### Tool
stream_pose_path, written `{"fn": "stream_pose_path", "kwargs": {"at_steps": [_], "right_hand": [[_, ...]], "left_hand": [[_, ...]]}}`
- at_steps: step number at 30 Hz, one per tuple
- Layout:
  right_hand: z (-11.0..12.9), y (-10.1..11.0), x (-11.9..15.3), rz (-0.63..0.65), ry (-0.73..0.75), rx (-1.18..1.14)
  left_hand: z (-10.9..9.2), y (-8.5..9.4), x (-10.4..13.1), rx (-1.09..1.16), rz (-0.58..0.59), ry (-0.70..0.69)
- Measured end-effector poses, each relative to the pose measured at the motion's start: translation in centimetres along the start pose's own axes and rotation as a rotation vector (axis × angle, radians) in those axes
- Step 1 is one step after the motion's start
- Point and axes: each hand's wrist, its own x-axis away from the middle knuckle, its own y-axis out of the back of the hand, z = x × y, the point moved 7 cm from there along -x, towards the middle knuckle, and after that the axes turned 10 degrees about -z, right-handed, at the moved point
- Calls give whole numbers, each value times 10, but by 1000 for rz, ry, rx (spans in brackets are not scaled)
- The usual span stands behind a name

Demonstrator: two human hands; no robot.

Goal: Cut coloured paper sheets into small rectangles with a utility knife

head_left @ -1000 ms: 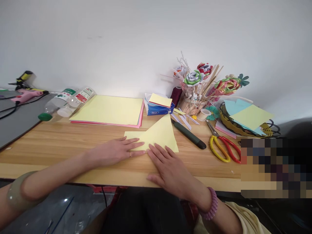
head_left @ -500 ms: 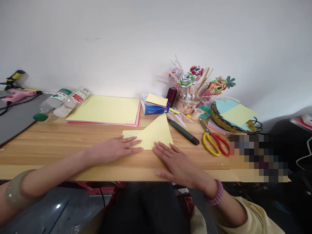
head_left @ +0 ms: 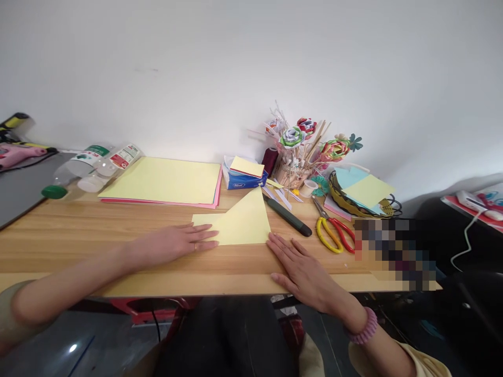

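Note:
A folded sheet of pale yellow paper (head_left: 244,221) lies flat on the wooden table, its diagonal edge rising to a point at the back and a strip showing at the left. My left hand (head_left: 181,242) rests flat with fingers stretched over the sheet's lower left part. At its lower right corner lies my right hand (head_left: 301,267), fingers out flat and the thumb apart, fingertips at the paper's edge. Close behind the paper's right side is a dark green, pen-shaped tool (head_left: 288,215). Scissors (head_left: 332,228) with one yellow and one red handle lie farther right.
Behind are a stack of coloured paper (head_left: 165,180), a tissue pack (head_left: 244,180) and a container of sticks and paper flowers (head_left: 294,170). Plastic bottles (head_left: 94,165) lie at the left. A basket (head_left: 341,196) holds paper at the right. The table's front edge (head_left: 236,290) is near.
My right hand has slid right across the paper to its lower right corner. My left hand stays on the left part. The whole view has shifted slightly.

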Motion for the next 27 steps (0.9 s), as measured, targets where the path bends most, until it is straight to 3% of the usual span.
{"fn": "stream_pose_path", "kwargs": {"at_steps": [6,12,16,20,21,23,27], "right_hand": [[-1,0,1,-25,0,-29],[-1,1,1,-61,4,-84],[-5,13,5,-113,10,-139],[-34,39,7,-324,-130,-155],[-44,44,5,-380,-178,-140],[-63,48,-1,-456,-256,-82],[-83,37,-23,-457,-306,53]], "left_hand": [[4,5,27,5,-25,0],[20,7,60,82,-114,128],[23,22,44,169,-210,99],[24,56,8,75,-435,54],[21,59,-3,41,-415,16],[13,53,-28,18,-255,-64],[-6,30,-60,79,32,-269]]}}
